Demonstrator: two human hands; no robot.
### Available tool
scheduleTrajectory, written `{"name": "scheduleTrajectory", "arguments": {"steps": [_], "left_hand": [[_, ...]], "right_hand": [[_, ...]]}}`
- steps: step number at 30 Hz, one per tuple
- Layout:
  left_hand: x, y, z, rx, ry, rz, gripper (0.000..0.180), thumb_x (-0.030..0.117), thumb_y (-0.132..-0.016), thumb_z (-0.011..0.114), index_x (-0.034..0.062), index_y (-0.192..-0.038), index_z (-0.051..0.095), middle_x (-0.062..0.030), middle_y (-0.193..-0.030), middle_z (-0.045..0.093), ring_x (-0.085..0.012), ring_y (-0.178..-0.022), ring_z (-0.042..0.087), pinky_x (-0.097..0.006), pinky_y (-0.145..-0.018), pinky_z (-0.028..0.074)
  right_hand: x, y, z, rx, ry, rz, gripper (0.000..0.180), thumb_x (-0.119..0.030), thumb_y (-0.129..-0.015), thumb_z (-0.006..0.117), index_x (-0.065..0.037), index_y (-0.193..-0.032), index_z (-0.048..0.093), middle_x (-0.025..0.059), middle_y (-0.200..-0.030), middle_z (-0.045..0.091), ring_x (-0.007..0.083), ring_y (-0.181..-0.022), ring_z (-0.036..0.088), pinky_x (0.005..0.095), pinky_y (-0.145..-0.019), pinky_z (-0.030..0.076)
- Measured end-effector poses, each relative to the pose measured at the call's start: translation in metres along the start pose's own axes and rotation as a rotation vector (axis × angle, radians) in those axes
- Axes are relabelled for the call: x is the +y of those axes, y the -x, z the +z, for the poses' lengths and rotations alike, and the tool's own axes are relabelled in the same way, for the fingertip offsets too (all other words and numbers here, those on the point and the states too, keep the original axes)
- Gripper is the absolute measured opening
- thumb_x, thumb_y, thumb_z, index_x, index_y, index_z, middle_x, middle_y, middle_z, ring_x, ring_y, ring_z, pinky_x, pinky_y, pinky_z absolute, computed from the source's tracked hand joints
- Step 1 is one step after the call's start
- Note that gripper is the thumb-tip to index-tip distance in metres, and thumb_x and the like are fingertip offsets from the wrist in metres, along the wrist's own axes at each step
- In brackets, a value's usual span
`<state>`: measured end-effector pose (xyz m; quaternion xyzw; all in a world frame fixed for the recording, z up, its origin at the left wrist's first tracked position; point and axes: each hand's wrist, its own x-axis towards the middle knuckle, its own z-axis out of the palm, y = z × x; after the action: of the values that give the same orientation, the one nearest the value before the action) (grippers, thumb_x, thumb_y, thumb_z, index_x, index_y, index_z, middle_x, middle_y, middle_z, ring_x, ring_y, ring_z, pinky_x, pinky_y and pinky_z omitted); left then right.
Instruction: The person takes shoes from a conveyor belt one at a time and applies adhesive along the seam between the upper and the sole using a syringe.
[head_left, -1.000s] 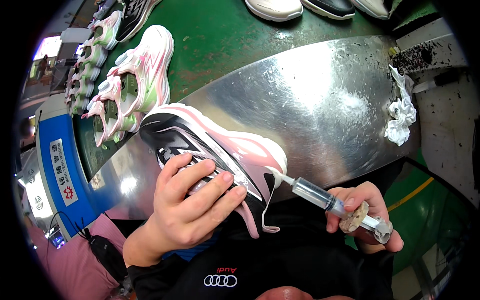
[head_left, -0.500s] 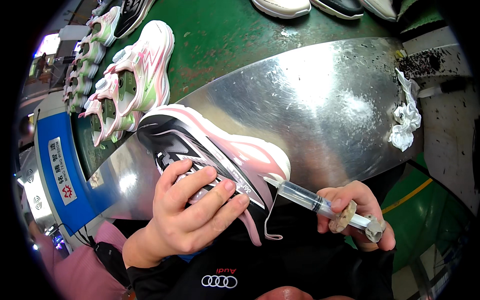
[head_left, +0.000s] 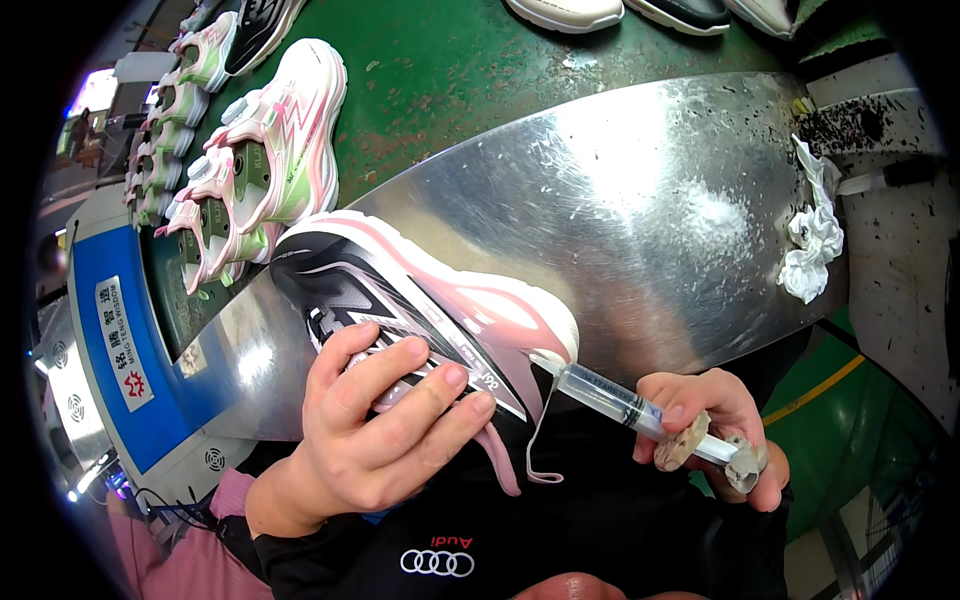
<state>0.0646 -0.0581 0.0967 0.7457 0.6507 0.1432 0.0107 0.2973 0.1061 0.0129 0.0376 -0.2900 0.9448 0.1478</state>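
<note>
My left hand [head_left: 375,430] reaches up from the near left, its back showing, fingers slightly parted and bent over the near side of the shoe [head_left: 450,305]; they have hold of it at the near edge of the surface [head_left: 500,205], toe to the far left, heel to the right. My right hand [head_left: 722,410], at the near right, keeps its fingers curled around the back of the syringe [head_left: 600,393], whose tip slants far-left to the heel.

The metal sheet [head_left: 510,205] is shiny but scratched, the syringe [head_left: 612,398] smooth, clear plastic.
</note>
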Motion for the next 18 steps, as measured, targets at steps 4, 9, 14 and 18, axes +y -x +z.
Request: {"name": "scheduleTrajectory", "arguments": {"steps": [4, 9, 14, 18], "left_hand": [[-0.0004, 0.0014, 0.0005, -0.002, -0.006, 0.004, 0.030, 0.015, -0.066, 0.069, 0.0150, -0.096, 0.071, -0.0017, -0.101, 0.060, -0.0241, -0.096, 0.055, -0.044, -0.084, 0.045], [0.0014, 0.0016, -0.0008, 0.000, -0.006, -0.005, 0.029, 0.015, -0.066, 0.069, 0.0149, -0.095, 0.071, -0.0017, -0.101, 0.060, -0.0245, -0.096, 0.055, -0.045, -0.084, 0.045], [0.0007, 0.0022, 0.0007, 0.002, 0.000, -0.005, 0.029, 0.015, -0.067, 0.069, 0.0149, -0.095, 0.071, -0.0018, -0.101, 0.060, -0.0246, -0.097, 0.055, -0.045, -0.084, 0.045], [0.0012, 0.0026, -0.0006, -0.004, -0.005, -0.007, 0.028, 0.016, -0.068, 0.069, 0.0149, -0.096, 0.070, -0.0018, -0.102, 0.060, -0.0246, -0.097, 0.055, -0.045, -0.084, 0.045]], "right_hand": [[0.0007, 0.0029, 0.0002, 0.007, 0.036, 0.000, 0.094, -0.054, -0.061, 0.081, 0.008, -0.122, 0.046, 0.0152, -0.102, 0.052, 0.0211, -0.092, 0.056, 0.0289, -0.077, 0.046], [0.0009, 0.0039, 0.0010, 0.004, 0.038, -0.018, 0.094, -0.052, -0.061, 0.082, 0.009, -0.122, 0.047, 0.0151, -0.103, 0.051, 0.0214, -0.092, 0.057, 0.0283, -0.077, 0.046], [0.0027, 0.0050, 0.0019, 0.014, 0.049, -0.042, 0.092, -0.051, -0.060, 0.083, 0.010, -0.120, 0.049, 0.0151, -0.103, 0.051, 0.0213, -0.092, 0.057, 0.0272, -0.076, 0.045], [0.0036, 0.0058, 0.0030, 0.015, 0.078, -0.060, 0.092, -0.051, -0.059, 0.084, 0.011, -0.118, 0.050, 0.0155, -0.102, 0.052, 0.0204, -0.089, 0.056, 0.0264, -0.073, 0.044]]}}
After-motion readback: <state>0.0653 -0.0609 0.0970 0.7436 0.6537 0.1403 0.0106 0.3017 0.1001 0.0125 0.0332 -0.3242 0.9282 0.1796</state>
